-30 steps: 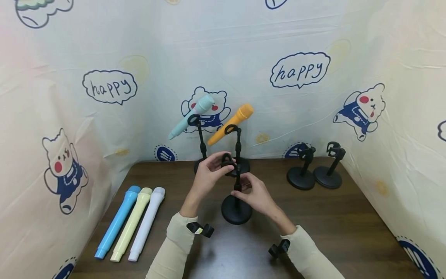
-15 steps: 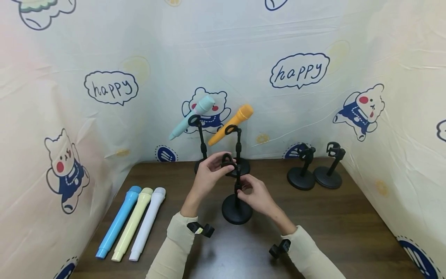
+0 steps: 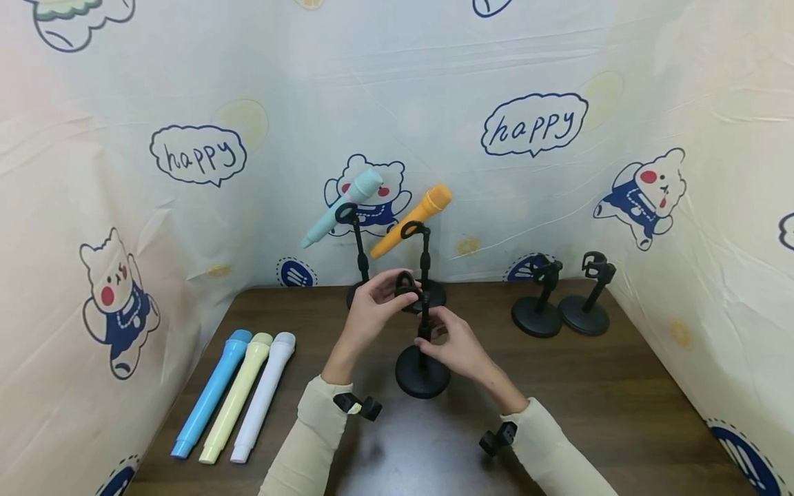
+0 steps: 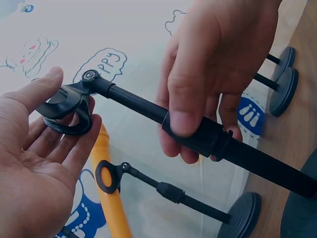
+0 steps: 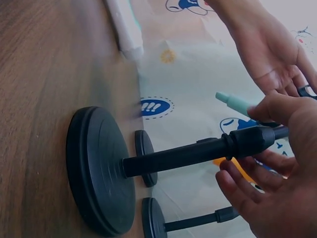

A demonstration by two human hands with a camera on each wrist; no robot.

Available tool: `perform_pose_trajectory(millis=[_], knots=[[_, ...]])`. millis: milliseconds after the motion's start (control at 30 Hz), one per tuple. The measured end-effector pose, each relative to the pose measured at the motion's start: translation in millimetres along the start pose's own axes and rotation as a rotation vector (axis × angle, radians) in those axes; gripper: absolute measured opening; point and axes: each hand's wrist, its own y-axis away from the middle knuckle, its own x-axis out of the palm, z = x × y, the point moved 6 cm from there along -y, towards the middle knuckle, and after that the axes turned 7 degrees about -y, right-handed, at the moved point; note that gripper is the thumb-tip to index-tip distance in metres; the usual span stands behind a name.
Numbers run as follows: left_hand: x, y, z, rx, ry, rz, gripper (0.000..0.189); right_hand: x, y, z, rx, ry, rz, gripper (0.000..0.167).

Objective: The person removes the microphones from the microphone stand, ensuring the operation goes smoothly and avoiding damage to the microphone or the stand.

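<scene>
A black microphone stand (image 3: 423, 372) stands upright on its round base near the middle of the table. My left hand (image 3: 374, 308) pinches the clip (image 4: 69, 111) at its top between thumb and fingers. Lower on the pole, my right hand (image 3: 455, 344) grips the thick adjusting collar (image 4: 195, 136), thumb on the near side and fingertips beyond it. Just behind, one stand holds a light teal microphone (image 3: 343, 209) and another an orange microphone (image 3: 412, 220), both tilted in their clips.
Blue (image 3: 211, 396), pale yellow (image 3: 236, 399) and white (image 3: 263, 398) microphones lie side by side at the left of the wooden table (image 3: 595, 413). Two shorter black stands (image 3: 537, 317) with vacant clips are at the back right. A printed cloth (image 3: 434, 83) hangs behind and along the sides.
Both hands stay on the same stand. The right thumb shifts slightly on the collar, inward and then back; the stand and the microphones hold their places.
</scene>
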Motion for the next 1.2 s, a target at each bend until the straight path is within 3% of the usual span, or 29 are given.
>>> perform_pose_trajectory(millis=[167,300,433,600,1200], knots=[[-0.4,-0.1,-0.7,0.004,-0.002,0.003,0.045,-1.1,-1.7,-1.9,0.06,0.031,-0.061,0.043],[-0.3,-0.4,-2.1,0.009,-0.008,0.0,0.043,-3.3,-1.2,-1.9,0.055,0.03,-0.09,0.036],[-0.1,-0.4,-2.6,0.006,-0.003,-0.002,0.043,-2.3,0.2,0.1,0.005,-0.015,-0.051,0.026],[-0.2,0.0,-1.6,-0.006,-0.004,-0.001,0.045,-0.3,1.4,1.3,-0.033,-0.074,0.004,0.03],[1.8,5.3,6.9,-0.013,-0.003,-0.005,0.042,-1.9,3.4,3.1,-0.094,-0.064,0.003,0.036]])
